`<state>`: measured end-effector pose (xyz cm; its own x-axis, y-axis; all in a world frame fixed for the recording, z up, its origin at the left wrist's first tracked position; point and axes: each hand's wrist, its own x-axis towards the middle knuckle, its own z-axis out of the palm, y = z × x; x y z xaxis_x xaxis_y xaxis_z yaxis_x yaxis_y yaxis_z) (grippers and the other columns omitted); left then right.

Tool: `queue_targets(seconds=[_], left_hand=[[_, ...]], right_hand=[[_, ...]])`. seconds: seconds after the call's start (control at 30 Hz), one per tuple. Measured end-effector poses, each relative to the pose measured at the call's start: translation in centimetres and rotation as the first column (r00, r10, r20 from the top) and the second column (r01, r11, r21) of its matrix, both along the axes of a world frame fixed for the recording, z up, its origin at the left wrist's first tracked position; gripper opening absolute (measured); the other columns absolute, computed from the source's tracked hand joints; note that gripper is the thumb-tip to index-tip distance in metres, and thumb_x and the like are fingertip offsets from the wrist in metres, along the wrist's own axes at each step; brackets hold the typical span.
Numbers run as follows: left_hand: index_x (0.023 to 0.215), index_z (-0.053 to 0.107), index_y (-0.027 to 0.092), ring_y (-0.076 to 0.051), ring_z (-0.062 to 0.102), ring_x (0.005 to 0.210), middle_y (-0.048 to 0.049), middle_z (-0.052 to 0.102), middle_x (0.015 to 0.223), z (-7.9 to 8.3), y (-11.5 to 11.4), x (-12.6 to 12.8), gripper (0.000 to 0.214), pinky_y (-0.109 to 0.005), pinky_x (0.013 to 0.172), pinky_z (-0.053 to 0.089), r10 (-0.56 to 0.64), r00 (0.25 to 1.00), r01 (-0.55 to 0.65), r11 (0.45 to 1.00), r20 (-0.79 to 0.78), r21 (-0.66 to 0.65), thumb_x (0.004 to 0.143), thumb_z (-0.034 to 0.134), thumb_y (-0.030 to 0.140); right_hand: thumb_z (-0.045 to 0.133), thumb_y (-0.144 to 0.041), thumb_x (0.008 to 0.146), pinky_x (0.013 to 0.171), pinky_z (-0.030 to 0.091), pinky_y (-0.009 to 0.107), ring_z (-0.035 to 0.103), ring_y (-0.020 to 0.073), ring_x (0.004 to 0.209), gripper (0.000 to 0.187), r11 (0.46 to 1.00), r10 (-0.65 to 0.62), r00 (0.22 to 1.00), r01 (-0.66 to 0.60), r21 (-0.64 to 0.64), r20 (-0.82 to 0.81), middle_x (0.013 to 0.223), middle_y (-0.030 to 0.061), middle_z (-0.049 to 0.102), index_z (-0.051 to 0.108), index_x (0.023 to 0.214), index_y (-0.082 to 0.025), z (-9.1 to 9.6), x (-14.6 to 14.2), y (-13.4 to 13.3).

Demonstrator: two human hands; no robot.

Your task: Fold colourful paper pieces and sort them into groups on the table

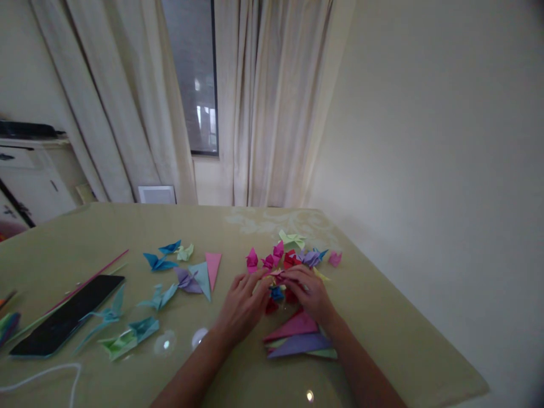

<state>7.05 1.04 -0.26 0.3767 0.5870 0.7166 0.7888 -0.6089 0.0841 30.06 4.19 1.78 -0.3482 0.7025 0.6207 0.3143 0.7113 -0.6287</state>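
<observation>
Just beyond the stack of folded sheets (297, 344): a pink paper piece (277, 276) held in two hands

Just beyond the stack, the pink paper piece is pinched between the fingers of the left hand (244, 300) and those of the right hand (312, 292); the exact contact of the left thumb cannot be told. Between the hands, also beyond the stack, a blue paper figure (277, 293) is seen on the counter (246, 379). Farther beyond the stack, magenta paper figures (268, 261), a red paper figure (291, 259), a lavender paper figure (311, 259) and a pale green paper figure (291, 239) are clustered. To the left of the stack and beyond it, a pink triangle (213, 270) is placed beside a light blue triangle (202, 279), near which a purple crane (187, 280) is set. Directly left of the stack, a teal paper figure (144, 328) is shown. Well apart from the stack, at far left, a black phone (68, 317) is laid flat, with a white cord (46, 371) nearer the viewer.
</observation>
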Motion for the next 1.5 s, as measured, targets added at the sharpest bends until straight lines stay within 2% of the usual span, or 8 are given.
queue_targets(seconds=[0.2, 0.4, 0.57, 0.83, 1.0, 1.17, 1.37, 1.5], left_hand=[[0.131, 0.064, 0.021, -0.039, 0.052, 0.133, -0.0169, 0.058, 0.149, 1.1, 1.0, -5.2, 0.034, -0.061, 0.110, 0.033, 0.640, 0.767, -0.641, 0.761, -0.042, -0.103, 0.101, 0.048, 0.023], [0.128, 0.066, 0.013, -0.040, 0.059, 0.117, -0.0227, 0.065, 0.127, 0.5, 1.4, -10.3, 0.038, -0.053, 0.089, 0.050, 0.757, 0.564, -0.817, 0.452, -0.329, -0.359, 0.101, 0.039, 0.016], [0.125, 0.065, 0.009, -0.034, 0.065, 0.110, -0.0220, 0.065, 0.120, -0.4, 2.7, -11.7, 0.044, -0.044, 0.089, 0.053, 0.621, 0.727, -0.678, 0.580, -0.293, -0.452, 0.101, 0.029, 0.009], [0.126, 0.061, 0.018, -0.028, 0.072, 0.098, -0.0125, 0.069, 0.116, 0.2, 3.7, -7.5, 0.045, -0.045, 0.091, 0.059, 0.371, 0.759, -0.158, 0.902, 0.535, -0.401, 0.092, 0.059, 0.048], [0.121, 0.059, 0.020, -0.024, 0.074, 0.094, -0.0085, 0.073, 0.106, 0.0, 2.8, -3.2, 0.052, -0.039, 0.084, 0.062, 0.199, 0.552, 0.262, 0.880, 0.810, -0.396, 0.084, 0.073, 0.054], [0.118, 0.063, 0.021, -0.021, 0.073, 0.086, -0.0045, 0.075, 0.097, -1.1, 0.7, 0.6, 0.042, -0.032, 0.077, 0.060, 0.083, 0.588, 0.534, 0.707, 0.805, -0.463, 0.084, 0.078, 0.039], [0.128, 0.060, 0.020, -0.021, 0.072, 0.080, -0.0035, 0.073, 0.086, -2.0, -0.6, 2.4, 0.046, -0.031, 0.072, 0.057, 0.065, 0.635, 0.572, 0.631, 0.770, -0.524, 0.088, 0.074, 0.036], [0.129, 0.058, 0.022, -0.022, 0.073, 0.092, -0.0081, 0.073, 0.105, -1.0, 0.7, 0.6, 0.039, -0.037, 0.083, 0.059, 0.070, 0.676, 0.432, 0.769, 0.734, -0.472, 0.097, 0.061, 0.044]], right_hand=[[0.067, -0.048, 0.097, 0.095, 0.053, 0.040, 0.067, 0.0265, 0.106, 0.029, 0.913, -0.402, 0.892, 0.406, -0.024, -0.204, 0.109, 0.0114, 0.072, 0.082, 0.100, -0.023, 0.5, 5.4, 2.6], [0.060, -0.062, 0.093, 0.070, 0.048, 0.033, 0.065, 0.0232, 0.073, 0.050, 0.800, -0.595, 0.794, 0.572, -0.180, -0.126, 0.077, 0.0076, 0.073, 0.078, 0.079, -0.018, 0.0, 9.2, 3.7], [0.057, -0.061, 0.094, 0.059, 0.037, 0.029, 0.054, 0.0179, 0.058, 0.053, 0.809, -0.572, 0.816, 0.578, -0.106, 0.080, 0.059, 0.0026, 0.062, 0.071, 0.065, -0.019, -0.3, 9.3, 3.4], [0.056, -0.050, 0.098, 0.065, 0.039, 0.030, 0.059, 0.0197, 0.066, 0.043, 0.907, -0.377, 0.866, 0.417, -0.060, 0.329, 0.069, 0.0039, 0.068, 0.073, 0.071, -0.021, -0.3, 8.9, 3.2], [0.058, -0.050, 0.100, 0.065, 0.039, 0.031, 0.056, 0.0190, 0.065, 0.046, 0.919, -0.370, 0.901, 0.390, -0.050, 0.225, 0.064, 0.0030, 0.062, 0.067, 0.066, -0.020, 0.3, 7.3, 2.5], [0.070, -0.050, 0.096, 0.068, 0.044, 0.028, 0.061, 0.0182, 0.075, 0.030, 0.980, -0.051, 0.998, 0.056, -0.190, 0.031, 0.088, 0.0033, 0.070, 0.075, 0.107, -0.022, 0.5, 2.2, 0.1], [0.074, -0.047, 0.095, 0.072, 0.046, 0.030, 0.062, 0.0185, 0.078, 0.028, 0.964, 0.121, 0.992, -0.125, -0.234, -0.031, 0.083, 0.0028, 0.067, 0.075, 0.085, -0.021, -0.1, 0.0, -0.7], [0.076, -0.049, 0.091, 0.061, 0.043, 0.027, 0.055, 0.0153, 0.065, 0.030, 0.953, -0.076, 0.966, -0.002, -0.302, -0.245, 0.073, -0.0003, 0.062, 0.071, 0.081, -0.020, 0.1, 1.7, 0.5]])
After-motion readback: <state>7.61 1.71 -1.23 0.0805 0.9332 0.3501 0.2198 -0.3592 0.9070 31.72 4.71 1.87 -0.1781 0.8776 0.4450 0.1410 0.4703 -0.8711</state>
